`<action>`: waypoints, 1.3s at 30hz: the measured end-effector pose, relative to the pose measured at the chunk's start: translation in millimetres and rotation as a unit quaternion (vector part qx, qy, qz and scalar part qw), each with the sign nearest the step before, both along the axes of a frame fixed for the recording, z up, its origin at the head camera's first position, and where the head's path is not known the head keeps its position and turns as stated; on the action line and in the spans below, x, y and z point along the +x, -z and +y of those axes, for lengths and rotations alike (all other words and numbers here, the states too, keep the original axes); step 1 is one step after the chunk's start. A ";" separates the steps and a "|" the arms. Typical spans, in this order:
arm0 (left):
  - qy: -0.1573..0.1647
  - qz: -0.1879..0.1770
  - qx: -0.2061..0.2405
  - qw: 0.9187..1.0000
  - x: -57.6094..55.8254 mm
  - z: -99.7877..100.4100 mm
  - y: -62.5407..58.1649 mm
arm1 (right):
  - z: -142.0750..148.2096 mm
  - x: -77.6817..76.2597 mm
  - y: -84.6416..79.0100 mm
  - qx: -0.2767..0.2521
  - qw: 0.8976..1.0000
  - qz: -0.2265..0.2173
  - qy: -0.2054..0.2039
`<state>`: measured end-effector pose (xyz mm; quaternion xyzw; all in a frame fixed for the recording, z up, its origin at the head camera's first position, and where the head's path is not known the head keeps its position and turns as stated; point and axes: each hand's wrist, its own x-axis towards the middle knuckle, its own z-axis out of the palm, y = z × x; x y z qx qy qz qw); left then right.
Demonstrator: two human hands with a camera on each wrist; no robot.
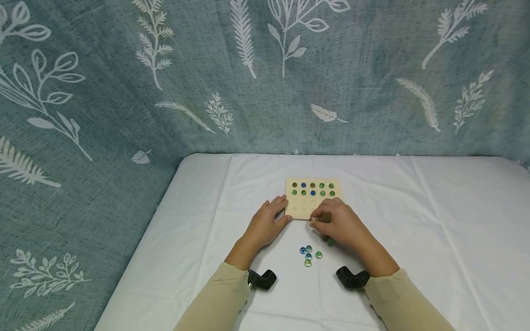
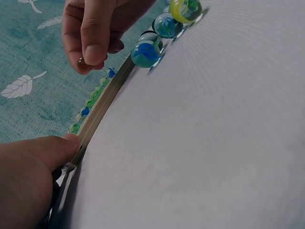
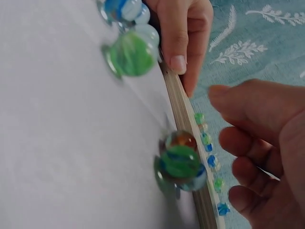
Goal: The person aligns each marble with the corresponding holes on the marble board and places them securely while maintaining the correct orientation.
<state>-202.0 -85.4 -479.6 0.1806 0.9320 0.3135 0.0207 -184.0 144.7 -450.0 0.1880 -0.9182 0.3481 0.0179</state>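
Observation:
A pale wooden board (image 1: 298,214) lies on the white cloth. Green, blue and brownish marbles fill its two far rows; bare round hollows show nearer me. Along its left edge rests my left hand (image 1: 266,224), fingers fairly straight, with the thumb at the near-left corner. My right hand (image 1: 337,223) is over the near edge, pinching a small marble (image 2: 81,61) between thumb and fingers. Most of that marble is hidden by the fingertips. Under the right hand, a green marble (image 1: 330,242) lies on the cloth, with a brownish one (image 3: 181,139) behind it in the right wrist view.
Several loose blue and green marbles (image 1: 308,256) lie in a group on the white cloth (image 1: 186,257) in front of the board. A leaf-patterned teal curtain (image 1: 265,110) hangs behind and to the left. Both wrists carry black camera mounts (image 1: 265,279).

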 end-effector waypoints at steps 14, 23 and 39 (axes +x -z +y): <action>0.000 0.003 0.003 1.000 0.2 -1.2 4.5 | 20.9 -20.8 -1.7 -0.040 0.987 0.039 0.152; 0.003 0.000 -0.003 1.000 0.6 -0.5 2.3 | 19.6 -29.1 5.1 -0.015 0.985 0.012 0.169; 0.002 0.003 0.003 1.000 3.1 -1.5 -2.6 | 16.0 -32.9 9.5 0.018 0.988 -0.003 0.151</action>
